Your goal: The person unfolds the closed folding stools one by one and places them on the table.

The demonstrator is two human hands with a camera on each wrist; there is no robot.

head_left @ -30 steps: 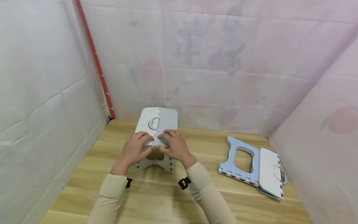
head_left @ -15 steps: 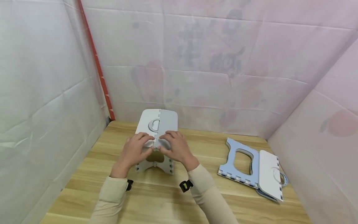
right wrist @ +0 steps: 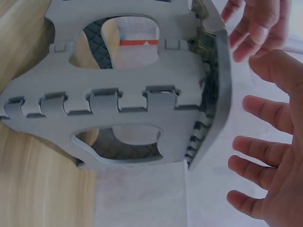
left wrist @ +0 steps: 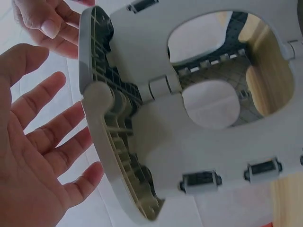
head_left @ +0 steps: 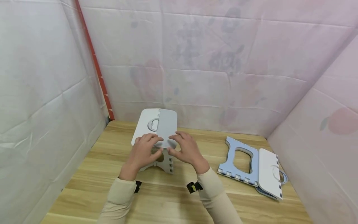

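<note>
Wood-grain worktop point(head_left: 165, 202) carried, back left of centre, an opened white-and-grey plastic folding stool point(head_left: 167, 123).
Left hand point(head_left: 141, 153) and right hand point(head_left: 186, 150), grips wide, had shifted right across its near end, apparently easing off.

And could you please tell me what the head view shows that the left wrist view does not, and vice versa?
Only the head view shows the blue-and-white stool at the right, the beige sleeves and the handle on top of the grey-white stool. Only the left wrist view shows the ribbed underside of that stool's seat. Both show the grey-white stool, the left grip, the right grip and the wooden tabletop.
</note>
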